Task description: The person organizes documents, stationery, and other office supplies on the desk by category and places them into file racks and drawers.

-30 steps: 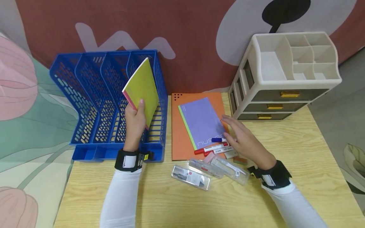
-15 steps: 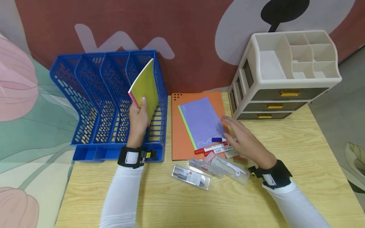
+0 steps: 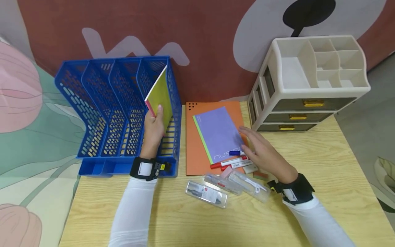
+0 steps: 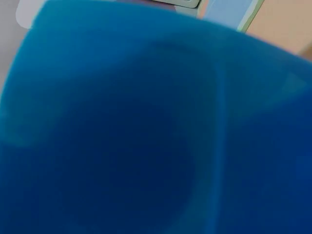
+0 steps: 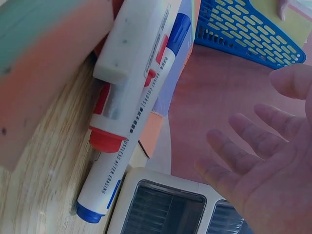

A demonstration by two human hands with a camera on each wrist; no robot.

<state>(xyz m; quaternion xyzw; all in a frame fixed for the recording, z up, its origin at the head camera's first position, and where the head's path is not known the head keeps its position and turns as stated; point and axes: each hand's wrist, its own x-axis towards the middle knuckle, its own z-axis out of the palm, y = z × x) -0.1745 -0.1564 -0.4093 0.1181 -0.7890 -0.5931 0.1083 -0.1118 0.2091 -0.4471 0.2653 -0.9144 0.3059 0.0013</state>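
Observation:
My left hand (image 3: 154, 127) holds a yellow notebook (image 3: 163, 97) with a pink spine, thumb on its cover. The notebook stands tilted in the rightmost compartment of a blue file rack (image 3: 98, 109). Blue plastic (image 4: 146, 122) fills most of the left wrist view and hides that hand. My right hand (image 3: 267, 156) has its fingers loosely extended beside a purple notebook (image 3: 217, 133), over the end of a blue-capped marker (image 3: 236, 153). Two red-capped markers (image 3: 226, 162) lie just below that one. In the right wrist view the palm (image 5: 278, 165) shows nothing held.
The purple notebook lies on an orange folder (image 3: 194, 154). In front are clear plastic cases (image 3: 206, 193), a pink eraser (image 3: 226, 171) and a white block (image 3: 250, 168). A white drawer organizer (image 3: 296, 90) stands at the back right. A patterned cloth (image 3: 210, 34) hangs behind the table.
My left hand has moved right and slightly away from the rack's front, bringing the yellow notebook closer to the rack's right wall. My right hand has stayed in place.

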